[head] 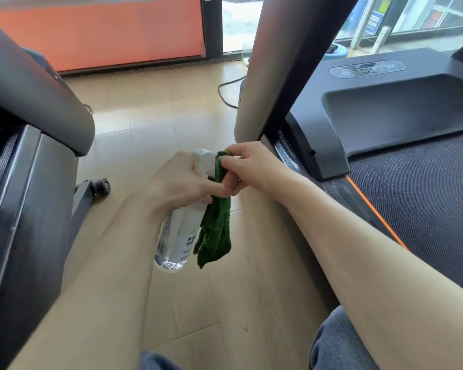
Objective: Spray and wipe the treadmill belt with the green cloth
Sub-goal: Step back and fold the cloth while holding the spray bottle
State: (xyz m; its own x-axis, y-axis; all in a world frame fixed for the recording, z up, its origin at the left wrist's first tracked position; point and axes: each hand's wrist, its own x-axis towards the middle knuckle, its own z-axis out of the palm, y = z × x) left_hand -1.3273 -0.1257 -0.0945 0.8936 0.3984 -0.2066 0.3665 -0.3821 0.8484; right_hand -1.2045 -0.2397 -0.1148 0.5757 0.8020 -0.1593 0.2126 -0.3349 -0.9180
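My left hand (182, 182) grips the neck of a clear spray bottle (177, 236) with a white trigger head and a white label; the bottle hangs tilted over the wooden floor. A dark green cloth (215, 231) dangles beside the bottle. My right hand (249, 166) pinches the cloth's upper end right against the spray head. The black treadmill belt (417, 198) with an orange edge stripe lies to the right, apart from both hands.
The treadmill's grey upright post (275, 68) rises just behind my hands, with its black motor cover (385, 102) to the right. Another machine's dark frame (24, 156) fills the left side. A black cable (225, 94) lies on the floor. My knees show at the bottom.
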